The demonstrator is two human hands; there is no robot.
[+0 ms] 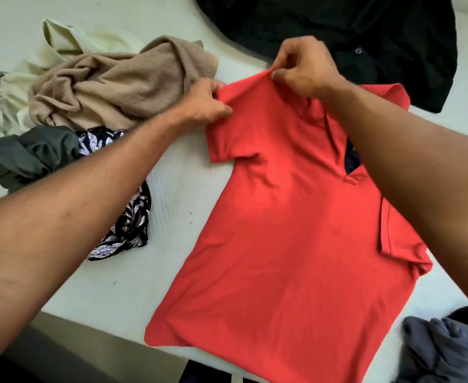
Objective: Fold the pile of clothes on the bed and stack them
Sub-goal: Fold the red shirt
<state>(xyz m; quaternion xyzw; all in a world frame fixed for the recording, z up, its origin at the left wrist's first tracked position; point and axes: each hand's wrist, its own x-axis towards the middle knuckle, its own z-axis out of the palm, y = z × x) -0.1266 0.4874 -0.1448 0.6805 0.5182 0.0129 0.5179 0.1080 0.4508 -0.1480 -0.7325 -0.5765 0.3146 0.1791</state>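
Nearest the camera, a grey garment (445, 352) sat bunched at the bed's near right corner, and whether it was folded could not be told from its crumpled look. Just beyond it the red polo shirt (277, 222) lay spread on the white bed (177, 194), its hem toward the near edge and its collar toward the far side, one sleeve turned in along the right. It was only partly laid out, not yet folded. The left hand (205, 105) was closed on the left shoulder seam, pinching the cloth, and the right hand (304, 67) was clenched on a raised fold at the top edge near the collar, lifting it slightly off the bed. To the left, apart from the shirt, the unfolded pile waited: a black and white patterned piece (129, 219) closest, a dark green garment (25, 156) beside it, a tan ribbed top (117, 81) heaped behind, and a cream piece (61, 40) under and beyond that. Farthest off, a black garment (351, 34) sprawled loose across the top of the bed. No neat stack showed anywhere, so the task seemed to be in its early part, with this shirt in hand and at least five more pieces left to fold.
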